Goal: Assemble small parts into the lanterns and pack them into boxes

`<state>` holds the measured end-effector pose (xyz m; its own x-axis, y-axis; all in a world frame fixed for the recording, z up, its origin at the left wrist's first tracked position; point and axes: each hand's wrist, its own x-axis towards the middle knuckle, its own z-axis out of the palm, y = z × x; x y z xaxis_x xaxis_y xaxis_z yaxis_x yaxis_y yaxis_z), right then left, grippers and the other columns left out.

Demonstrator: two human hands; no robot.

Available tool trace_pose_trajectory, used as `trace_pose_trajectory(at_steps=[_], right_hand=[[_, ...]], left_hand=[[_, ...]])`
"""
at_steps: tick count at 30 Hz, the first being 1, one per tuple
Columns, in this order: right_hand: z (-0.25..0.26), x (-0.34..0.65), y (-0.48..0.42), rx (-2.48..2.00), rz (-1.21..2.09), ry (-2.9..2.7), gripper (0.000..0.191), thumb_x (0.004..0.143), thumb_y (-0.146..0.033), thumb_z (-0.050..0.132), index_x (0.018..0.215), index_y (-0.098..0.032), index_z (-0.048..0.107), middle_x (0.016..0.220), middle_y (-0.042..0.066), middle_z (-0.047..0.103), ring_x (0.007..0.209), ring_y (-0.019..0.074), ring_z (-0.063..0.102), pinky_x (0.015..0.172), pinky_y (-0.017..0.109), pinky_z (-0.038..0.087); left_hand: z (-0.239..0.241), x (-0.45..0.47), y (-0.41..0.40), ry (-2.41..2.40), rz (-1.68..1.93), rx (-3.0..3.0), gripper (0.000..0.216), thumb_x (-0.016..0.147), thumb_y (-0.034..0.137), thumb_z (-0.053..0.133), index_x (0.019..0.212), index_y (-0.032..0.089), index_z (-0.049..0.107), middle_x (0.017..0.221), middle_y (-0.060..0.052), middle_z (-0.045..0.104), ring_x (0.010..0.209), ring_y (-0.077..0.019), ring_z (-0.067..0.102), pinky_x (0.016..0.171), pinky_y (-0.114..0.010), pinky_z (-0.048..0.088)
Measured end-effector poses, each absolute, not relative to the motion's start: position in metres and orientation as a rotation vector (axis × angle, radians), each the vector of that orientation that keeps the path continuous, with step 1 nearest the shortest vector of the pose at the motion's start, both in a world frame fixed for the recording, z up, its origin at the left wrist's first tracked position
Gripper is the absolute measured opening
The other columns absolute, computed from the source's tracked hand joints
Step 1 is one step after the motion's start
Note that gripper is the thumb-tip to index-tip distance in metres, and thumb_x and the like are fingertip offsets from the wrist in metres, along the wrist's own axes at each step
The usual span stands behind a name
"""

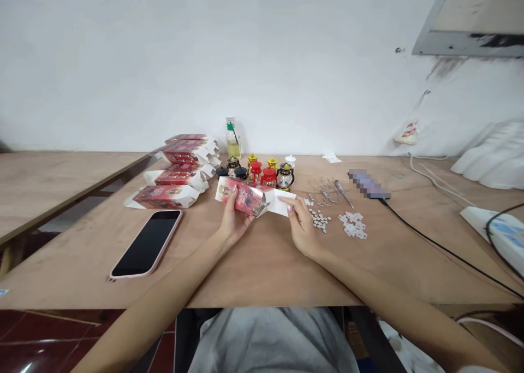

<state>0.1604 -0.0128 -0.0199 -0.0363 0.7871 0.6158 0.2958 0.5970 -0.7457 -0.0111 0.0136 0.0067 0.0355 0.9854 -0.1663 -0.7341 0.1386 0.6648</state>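
A red printed cardboard box (246, 198) lies tilted in my left hand (234, 220), the thumb across its front and the fingers underneath. Its white end flap (281, 202) sticks out to the right. My right hand (302, 225) pinches that flap between thumb and fingers. Just behind the box stand several small lanterns (285, 176) in black, red, gold and white; the box hides the lower part of some. Right of my right hand lie small round button cells (319, 220), bent wire pieces (325, 191), a screwdriver (344, 193) and white plastic pieces (352, 225).
More red boxes (166, 196) with raised flaps are heaped at the left. A phone (147, 244) lies nearer me. At the back stands a bottle of yellowish liquid (233, 143). A cabled device (369, 184), a power strip (495, 234) and white moulded pieces (491, 157) occupy the right.
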Motion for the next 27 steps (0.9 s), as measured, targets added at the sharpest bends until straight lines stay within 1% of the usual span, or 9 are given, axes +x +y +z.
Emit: trace_pose_trajectory(at_steps=[4, 7, 9, 11, 14, 18, 21, 25, 27], right_hand=[[-0.018, 0.161, -0.018, -1.006, 0.499, -1.722, 0.028, 0.093, -0.038, 0.040, 0.107, -0.025, 0.061, 0.105, 0.007, 0.053, 0.103, 0.0208, 0.051, 0.094, 0.039, 0.042], [-0.017, 0.161, -0.019, -1.026, 0.532, -1.732, 0.032, 0.092, -0.041, 0.040, 0.080, -0.021, 0.062, 0.097, 0.006, 0.052, 0.101, 0.0214, 0.050, 0.093, 0.038, 0.041], [-0.018, 0.160, -0.018, -1.033, 0.588, -1.732, 0.037, 0.091, -0.044, 0.042, 0.068, -0.020, 0.058, 0.093, 0.006, 0.053, 0.102, 0.0218, 0.049, 0.093, 0.037, 0.040], [-0.020, 0.158, -0.017, -1.052, 0.664, -1.685, 0.033, 0.089, -0.047, 0.046, 0.072, -0.021, 0.059, 0.094, 0.004, 0.055, 0.102, 0.0215, 0.049, 0.092, 0.036, 0.041], [-0.025, 0.156, -0.014, -1.084, 0.738, -1.555, 0.025, 0.086, -0.047, 0.049, 0.090, -0.024, 0.059, 0.099, 0.003, 0.056, 0.099, 0.0201, 0.050, 0.088, 0.034, 0.043], [-0.027, 0.159, -0.009, -1.033, 0.747, -1.463, 0.026, 0.087, -0.046, 0.047, 0.096, -0.024, 0.058, 0.103, 0.003, 0.057, 0.098, 0.0203, 0.052, 0.085, 0.033, 0.043], [-0.025, 0.162, -0.007, -0.992, 0.797, -1.504, 0.027, 0.085, -0.047, 0.050, 0.093, -0.023, 0.060, 0.097, 0.002, 0.060, 0.092, 0.0199, 0.052, 0.081, 0.031, 0.042], [-0.025, 0.162, -0.006, -0.954, 0.866, -1.552, 0.030, 0.083, -0.049, 0.053, 0.073, -0.021, 0.057, 0.077, 0.000, 0.058, 0.078, 0.0177, 0.052, 0.072, 0.028, 0.041], [-0.027, 0.161, -0.006, -0.941, 0.889, -1.565, 0.032, 0.082, -0.050, 0.055, 0.072, -0.020, 0.056, 0.078, 0.000, 0.059, 0.080, 0.0182, 0.054, 0.072, 0.028, 0.042]], left_hand=[[0.007, -0.008, 0.010, 0.708, 1.375, 0.451, 0.028, 0.085, 0.038, 0.057, 0.100, 0.014, 0.063, 0.086, -0.004, 0.071, 0.072, -0.0139, 0.067, 0.062, -0.022, 0.056], [0.009, -0.007, 0.008, 0.720, 1.395, 0.425, 0.023, 0.084, 0.036, 0.060, 0.094, 0.016, 0.063, 0.077, -0.001, 0.071, 0.064, -0.0114, 0.065, 0.059, -0.020, 0.055], [0.008, -0.005, 0.008, 0.711, 1.422, 0.442, 0.020, 0.082, 0.035, 0.062, 0.092, 0.017, 0.062, 0.077, 0.001, 0.071, 0.064, -0.0107, 0.065, 0.059, -0.019, 0.055], [0.005, -0.003, 0.006, 0.702, 1.455, 0.498, 0.023, 0.078, 0.034, 0.067, 0.093, 0.018, 0.062, 0.081, 0.002, 0.071, 0.069, -0.0110, 0.066, 0.063, -0.020, 0.055], [0.000, 0.001, 0.004, 0.703, 1.493, 0.607, 0.035, 0.069, 0.037, 0.075, 0.097, 0.020, 0.062, 0.090, 0.002, 0.071, 0.084, -0.0150, 0.067, 0.077, -0.024, 0.055], [0.000, 0.003, 0.000, 0.692, 1.568, 0.716, 0.049, 0.061, 0.038, 0.081, 0.102, 0.022, 0.061, 0.101, 0.000, 0.070, 0.104, -0.0225, 0.063, 0.093, -0.035, 0.050], [0.003, 0.002, -0.002, 0.701, 1.580, 0.728, 0.049, 0.060, 0.040, 0.081, 0.101, 0.021, 0.061, 0.103, -0.001, 0.069, 0.109, -0.0251, 0.061, 0.094, -0.037, 0.050], [0.005, 0.002, -0.004, 0.720, 1.595, 0.746, 0.050, 0.060, 0.042, 0.081, 0.102, 0.021, 0.062, 0.104, -0.002, 0.069, 0.112, -0.0265, 0.058, 0.095, -0.037, 0.050], [0.005, 0.003, -0.005, 0.728, 1.600, 0.768, 0.053, 0.059, 0.042, 0.082, 0.103, 0.021, 0.063, 0.104, -0.001, 0.069, 0.112, -0.0266, 0.058, 0.096, -0.037, 0.050]])
